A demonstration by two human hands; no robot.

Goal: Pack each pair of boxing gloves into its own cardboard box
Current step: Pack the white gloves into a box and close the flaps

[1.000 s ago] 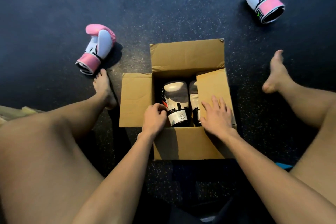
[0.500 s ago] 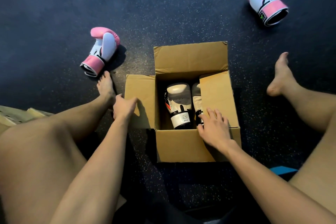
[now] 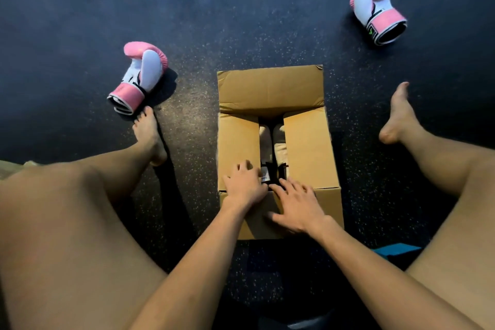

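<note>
Folding in the left flap (image 3: 237, 147) finished — left hand (image 3: 245, 186) and right hand (image 3: 298, 205) press down together, fingers (image 3: 290, 187) seemingly flat; white gloves (image 3: 273, 142) packed.

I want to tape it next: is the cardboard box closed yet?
Partly closed. The box has both side flaps folded in, but a gap between them shows the white gloves, and the far flap stands open.
</note>
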